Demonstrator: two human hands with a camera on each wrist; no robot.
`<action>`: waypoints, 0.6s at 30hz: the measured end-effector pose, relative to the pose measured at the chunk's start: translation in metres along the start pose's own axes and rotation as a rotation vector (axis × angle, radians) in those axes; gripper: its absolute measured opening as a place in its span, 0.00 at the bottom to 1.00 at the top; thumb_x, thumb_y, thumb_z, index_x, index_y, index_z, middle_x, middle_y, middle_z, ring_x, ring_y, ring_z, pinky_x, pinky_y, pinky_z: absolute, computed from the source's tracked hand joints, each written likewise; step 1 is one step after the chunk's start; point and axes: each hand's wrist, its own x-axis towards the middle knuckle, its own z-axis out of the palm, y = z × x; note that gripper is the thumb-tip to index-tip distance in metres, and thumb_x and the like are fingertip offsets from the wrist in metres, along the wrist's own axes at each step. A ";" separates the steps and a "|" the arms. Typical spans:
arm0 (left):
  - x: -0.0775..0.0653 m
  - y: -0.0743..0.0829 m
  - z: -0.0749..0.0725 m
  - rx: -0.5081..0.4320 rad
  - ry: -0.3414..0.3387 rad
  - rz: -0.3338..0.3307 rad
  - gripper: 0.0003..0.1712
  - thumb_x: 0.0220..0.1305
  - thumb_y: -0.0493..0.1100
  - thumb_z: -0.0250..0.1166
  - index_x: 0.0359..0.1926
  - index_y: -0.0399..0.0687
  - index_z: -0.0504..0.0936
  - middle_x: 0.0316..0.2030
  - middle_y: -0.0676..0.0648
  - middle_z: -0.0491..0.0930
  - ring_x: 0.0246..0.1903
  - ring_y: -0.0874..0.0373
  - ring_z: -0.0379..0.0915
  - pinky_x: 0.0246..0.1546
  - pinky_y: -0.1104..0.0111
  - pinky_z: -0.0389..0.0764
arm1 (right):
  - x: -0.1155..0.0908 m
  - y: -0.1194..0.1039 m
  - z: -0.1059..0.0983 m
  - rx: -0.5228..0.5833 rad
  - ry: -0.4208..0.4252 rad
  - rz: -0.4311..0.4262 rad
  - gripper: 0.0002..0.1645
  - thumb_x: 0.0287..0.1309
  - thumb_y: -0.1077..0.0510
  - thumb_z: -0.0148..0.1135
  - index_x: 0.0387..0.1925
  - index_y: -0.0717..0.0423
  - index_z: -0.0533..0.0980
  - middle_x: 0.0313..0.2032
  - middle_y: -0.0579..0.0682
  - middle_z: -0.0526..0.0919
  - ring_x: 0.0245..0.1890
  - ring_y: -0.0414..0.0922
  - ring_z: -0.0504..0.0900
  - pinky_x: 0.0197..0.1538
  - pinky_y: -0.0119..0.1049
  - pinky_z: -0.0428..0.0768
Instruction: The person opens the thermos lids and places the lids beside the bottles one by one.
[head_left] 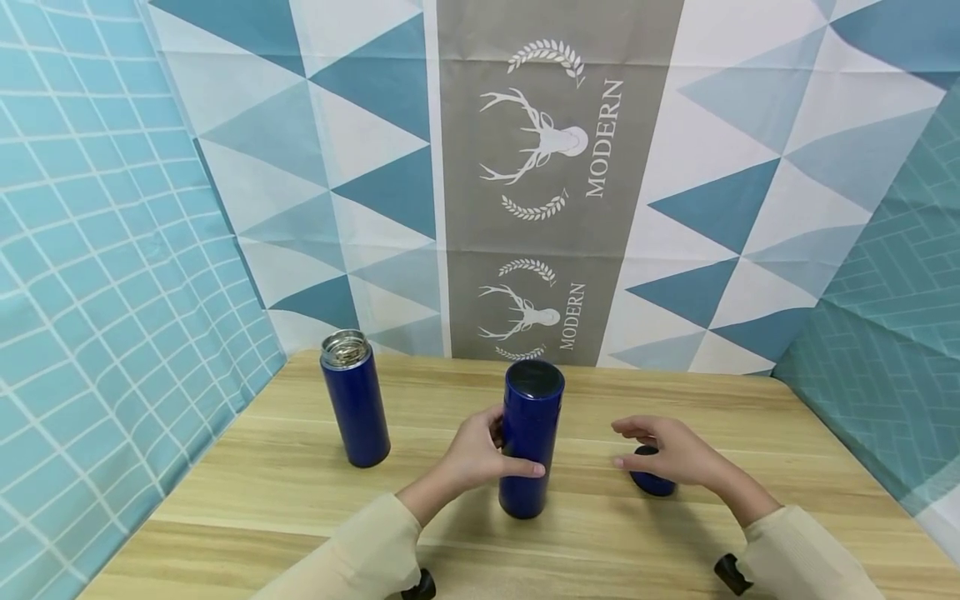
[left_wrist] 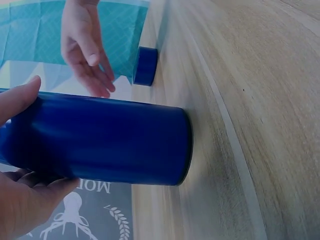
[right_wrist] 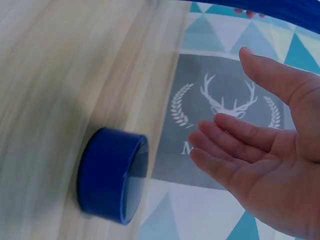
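Observation:
My left hand (head_left: 476, 454) grips a tall blue thermos bottle (head_left: 531, 446) with a glossy dark top, thumb across its near side and fingers around the back. The bottle stands about upright over the middle of the table, and in the left wrist view its base (left_wrist: 182, 145) is close to the wood. A loose blue lid (head_left: 654, 485) lies to the right on the table. Just above it hovers my right hand (head_left: 667, 450), fingers spread and slightly bent. In the right wrist view the palm (right_wrist: 270, 170) holds nothing and is apart from the lid (right_wrist: 107, 175).
A second blue thermos bottle (head_left: 356, 408) stands uncapped at the left, its silvery mouth showing. Behind the wooden table (head_left: 247, 508) hangs a patterned cloth (head_left: 525, 275) with deer prints. Blue gridded cloth (head_left: 112, 250) borders the left side, green cloth (head_left: 862, 367) the right.

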 end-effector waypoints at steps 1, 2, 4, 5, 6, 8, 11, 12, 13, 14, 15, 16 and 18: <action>0.000 0.000 0.000 0.002 -0.003 0.002 0.38 0.40 0.41 0.79 0.56 0.39 0.75 0.50 0.40 0.82 0.50 0.48 0.81 0.53 0.56 0.81 | 0.001 -0.001 0.000 0.010 0.001 -0.005 0.34 0.57 0.47 0.66 0.58 0.65 0.73 0.54 0.63 0.80 0.55 0.60 0.79 0.55 0.51 0.78; -0.001 0.001 0.000 0.004 -0.005 0.005 0.38 0.41 0.42 0.79 0.56 0.39 0.75 0.50 0.40 0.82 0.50 0.48 0.81 0.53 0.56 0.81 | 0.001 -0.003 -0.001 0.019 0.002 -0.010 0.34 0.57 0.47 0.65 0.58 0.65 0.72 0.54 0.63 0.80 0.55 0.60 0.79 0.56 0.51 0.78; -0.002 0.001 0.000 0.010 -0.005 0.009 0.39 0.41 0.42 0.79 0.56 0.39 0.75 0.51 0.40 0.82 0.50 0.48 0.81 0.53 0.56 0.81 | 0.003 -0.005 -0.001 0.042 0.006 -0.013 0.35 0.57 0.46 0.65 0.59 0.65 0.72 0.55 0.64 0.79 0.56 0.61 0.78 0.56 0.51 0.78; -0.002 0.001 0.001 0.012 -0.005 0.010 0.39 0.42 0.42 0.78 0.57 0.39 0.75 0.51 0.40 0.82 0.51 0.48 0.81 0.53 0.56 0.81 | 0.003 -0.006 -0.001 0.058 0.009 -0.012 0.35 0.57 0.46 0.65 0.59 0.66 0.72 0.55 0.64 0.79 0.56 0.61 0.78 0.57 0.51 0.77; -0.002 0.001 0.001 0.014 -0.004 0.010 0.39 0.42 0.42 0.78 0.57 0.40 0.74 0.51 0.41 0.82 0.51 0.48 0.80 0.54 0.55 0.81 | 0.004 -0.007 -0.001 0.072 0.012 -0.010 0.35 0.58 0.47 0.65 0.59 0.66 0.72 0.56 0.64 0.79 0.57 0.61 0.77 0.57 0.51 0.77; -0.002 0.001 0.001 0.013 -0.005 0.014 0.39 0.42 0.42 0.78 0.57 0.40 0.74 0.51 0.40 0.82 0.51 0.47 0.80 0.54 0.55 0.81 | 0.006 -0.010 -0.002 0.088 0.021 -0.010 0.35 0.58 0.47 0.65 0.59 0.66 0.72 0.56 0.64 0.79 0.57 0.60 0.77 0.58 0.51 0.76; -0.003 0.001 0.001 0.010 -0.005 0.021 0.38 0.42 0.42 0.78 0.57 0.40 0.74 0.51 0.40 0.82 0.51 0.48 0.80 0.54 0.55 0.81 | 0.008 -0.013 -0.003 0.111 0.029 -0.010 0.33 0.59 0.47 0.64 0.59 0.66 0.72 0.56 0.64 0.79 0.58 0.60 0.77 0.59 0.51 0.76; -0.003 0.001 0.001 0.009 -0.005 0.023 0.38 0.43 0.42 0.78 0.57 0.40 0.74 0.51 0.40 0.82 0.51 0.48 0.80 0.54 0.55 0.81 | 0.009 -0.014 -0.003 0.115 0.030 -0.011 0.33 0.59 0.47 0.64 0.59 0.65 0.72 0.56 0.64 0.79 0.58 0.59 0.77 0.59 0.51 0.76; -0.004 0.001 0.001 0.007 -0.005 0.024 0.38 0.42 0.42 0.78 0.57 0.40 0.74 0.51 0.41 0.82 0.51 0.48 0.80 0.54 0.55 0.81 | 0.009 -0.016 -0.004 0.117 0.031 -0.013 0.33 0.59 0.47 0.64 0.59 0.65 0.72 0.56 0.64 0.79 0.58 0.59 0.77 0.59 0.51 0.76; -0.004 0.001 0.002 0.009 -0.003 0.025 0.38 0.42 0.42 0.78 0.57 0.40 0.74 0.51 0.41 0.82 0.51 0.48 0.80 0.54 0.56 0.81 | 0.010 -0.017 -0.004 0.121 0.033 -0.015 0.32 0.60 0.48 0.64 0.59 0.65 0.72 0.56 0.64 0.79 0.58 0.59 0.77 0.59 0.51 0.76; -0.005 0.001 0.002 0.008 -0.005 0.026 0.38 0.42 0.43 0.78 0.57 0.41 0.74 0.51 0.41 0.82 0.51 0.48 0.80 0.54 0.56 0.81 | 0.010 -0.018 -0.004 0.123 0.037 -0.014 0.32 0.60 0.48 0.63 0.59 0.65 0.72 0.56 0.63 0.79 0.58 0.59 0.77 0.59 0.51 0.76; -0.005 0.002 0.002 0.009 -0.006 0.024 0.38 0.42 0.43 0.78 0.57 0.41 0.74 0.51 0.41 0.82 0.51 0.48 0.80 0.54 0.56 0.81 | 0.011 -0.019 -0.004 0.125 0.041 -0.011 0.32 0.60 0.48 0.63 0.59 0.65 0.72 0.57 0.63 0.79 0.58 0.58 0.77 0.59 0.51 0.76; -0.006 0.002 0.003 0.006 -0.010 0.022 0.39 0.42 0.43 0.78 0.57 0.42 0.74 0.51 0.42 0.82 0.51 0.49 0.80 0.54 0.56 0.81 | 0.011 -0.022 -0.005 0.129 0.055 -0.005 0.32 0.60 0.48 0.64 0.59 0.64 0.72 0.57 0.62 0.79 0.58 0.58 0.77 0.60 0.51 0.75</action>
